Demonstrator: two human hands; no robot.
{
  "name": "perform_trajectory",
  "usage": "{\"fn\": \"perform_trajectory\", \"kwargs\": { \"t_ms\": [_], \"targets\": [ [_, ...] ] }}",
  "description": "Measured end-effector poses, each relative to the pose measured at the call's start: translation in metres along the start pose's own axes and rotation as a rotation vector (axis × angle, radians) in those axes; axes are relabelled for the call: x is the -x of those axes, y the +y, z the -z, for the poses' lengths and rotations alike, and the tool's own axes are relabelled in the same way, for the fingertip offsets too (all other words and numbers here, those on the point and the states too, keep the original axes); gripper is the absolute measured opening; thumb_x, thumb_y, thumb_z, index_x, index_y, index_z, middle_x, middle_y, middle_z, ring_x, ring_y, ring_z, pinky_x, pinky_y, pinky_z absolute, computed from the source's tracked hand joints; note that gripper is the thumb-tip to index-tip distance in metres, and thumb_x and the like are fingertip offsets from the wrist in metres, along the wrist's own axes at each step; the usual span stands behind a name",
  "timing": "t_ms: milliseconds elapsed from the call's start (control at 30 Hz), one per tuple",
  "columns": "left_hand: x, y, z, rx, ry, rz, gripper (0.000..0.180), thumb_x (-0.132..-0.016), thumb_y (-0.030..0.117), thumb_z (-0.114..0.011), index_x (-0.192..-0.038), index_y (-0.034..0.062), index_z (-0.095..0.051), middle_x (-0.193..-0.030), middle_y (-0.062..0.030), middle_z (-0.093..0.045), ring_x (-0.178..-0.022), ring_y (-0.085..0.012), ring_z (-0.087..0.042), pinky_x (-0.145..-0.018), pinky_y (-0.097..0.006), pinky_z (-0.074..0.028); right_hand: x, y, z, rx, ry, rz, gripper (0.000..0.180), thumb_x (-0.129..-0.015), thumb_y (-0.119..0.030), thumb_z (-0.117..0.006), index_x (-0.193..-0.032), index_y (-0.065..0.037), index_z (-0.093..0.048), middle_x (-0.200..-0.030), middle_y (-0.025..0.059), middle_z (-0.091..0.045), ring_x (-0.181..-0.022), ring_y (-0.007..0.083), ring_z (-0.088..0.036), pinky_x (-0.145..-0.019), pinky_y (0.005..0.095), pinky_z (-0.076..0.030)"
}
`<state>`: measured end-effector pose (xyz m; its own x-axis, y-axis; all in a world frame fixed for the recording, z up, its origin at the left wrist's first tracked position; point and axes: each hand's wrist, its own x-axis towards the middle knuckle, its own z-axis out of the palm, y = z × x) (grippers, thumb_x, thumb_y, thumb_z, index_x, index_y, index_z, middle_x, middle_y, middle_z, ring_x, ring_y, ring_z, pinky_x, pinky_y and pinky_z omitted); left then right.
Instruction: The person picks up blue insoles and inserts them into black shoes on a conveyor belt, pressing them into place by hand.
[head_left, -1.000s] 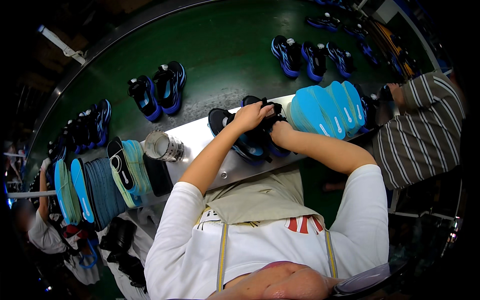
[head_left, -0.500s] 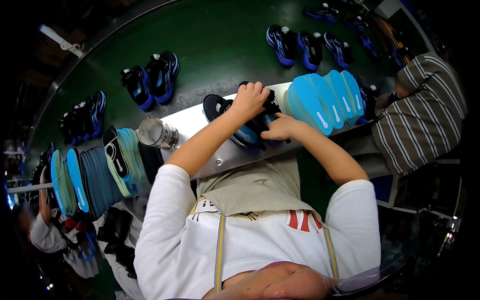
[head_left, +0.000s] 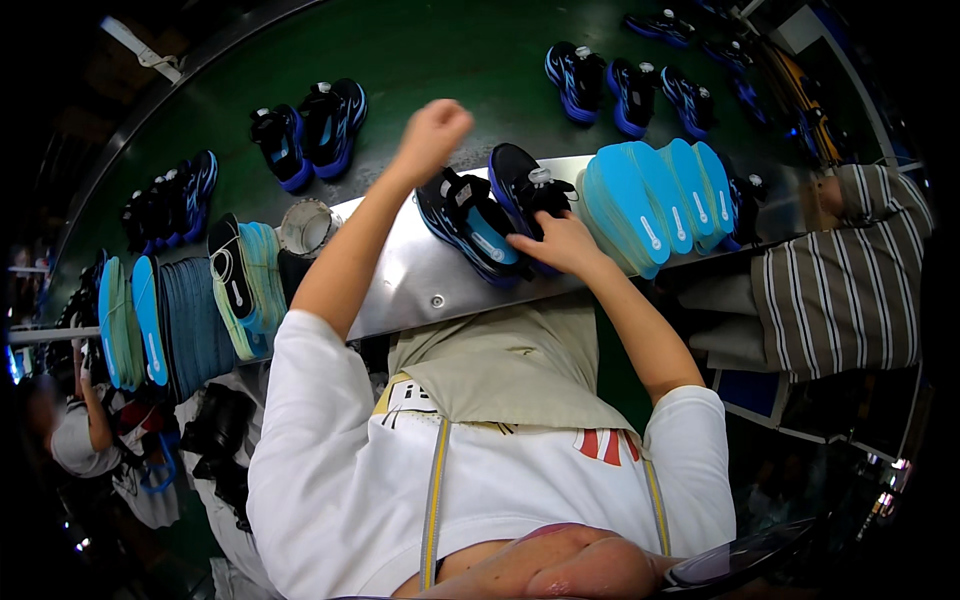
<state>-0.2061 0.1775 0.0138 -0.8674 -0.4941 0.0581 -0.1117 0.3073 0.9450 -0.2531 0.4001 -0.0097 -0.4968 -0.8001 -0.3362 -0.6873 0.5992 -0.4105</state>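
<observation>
Two black shoes with blue soles, one (head_left: 468, 222) on the left and one (head_left: 522, 183) on the right, lie side by side on a steel shelf (head_left: 420, 285) in front of me. My right hand (head_left: 556, 246) rests on the near side of the right shoe, fingers gripping it. My left hand (head_left: 436, 126) is raised above the shelf in a closed fist, clear of the left shoe. Whether the fist holds anything thin, I cannot make out.
A fan of blue insoles (head_left: 652, 200) stands right of the shoes, and more insoles (head_left: 190, 312) are stacked at the left beside a round open container (head_left: 305, 228). Shoe pairs (head_left: 310, 125) ride a green belt (head_left: 460, 50) beyond. A person in a striped shirt (head_left: 850, 275) works at right.
My left hand has lifted off the shoes and risen into a fist over the shelf. The two shoes now lie uncovered. My right hand stays on the right shoe.
</observation>
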Motion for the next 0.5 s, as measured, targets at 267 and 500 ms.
{"fn": "perform_trajectory", "kwargs": {
  "t_ms": [267,500],
  "targets": [
    [0.096,-0.049,0.162,-0.408,0.52,-0.011,0.012,-0.081,0.014,-0.046,-0.081,0.0039,-0.039,-0.057,-0.0042,-0.038,-0.049,-0.0131,-0.037,-0.047,-0.027,-0.034,-0.043,-0.014,-0.006,0.058,-0.141,0.033,0.034,-0.065,-0.034,-0.057,-0.072,-0.001,-0.057,-0.077,0.0167,-0.058,-0.074,0.0307,-0.056,-0.065,0.0386,-0.045],
    [0.135,-0.05,0.163,-0.986,0.377,-0.003,0.021,-0.086,0.019,-0.04,-0.075,0.0009,-0.043,-0.072,-0.0181,-0.046,-0.067,-0.037,-0.045,-0.057,-0.041,-0.036,-0.158,-0.019,0.06,0.08,0.299,0.065,0.022,-0.065,-0.021,-0.052,-0.076,-0.004,-0.06,-0.075,0.0166,-0.059,-0.073,0.0306,-0.057,-0.066,0.0397,-0.045]
  ]
}}
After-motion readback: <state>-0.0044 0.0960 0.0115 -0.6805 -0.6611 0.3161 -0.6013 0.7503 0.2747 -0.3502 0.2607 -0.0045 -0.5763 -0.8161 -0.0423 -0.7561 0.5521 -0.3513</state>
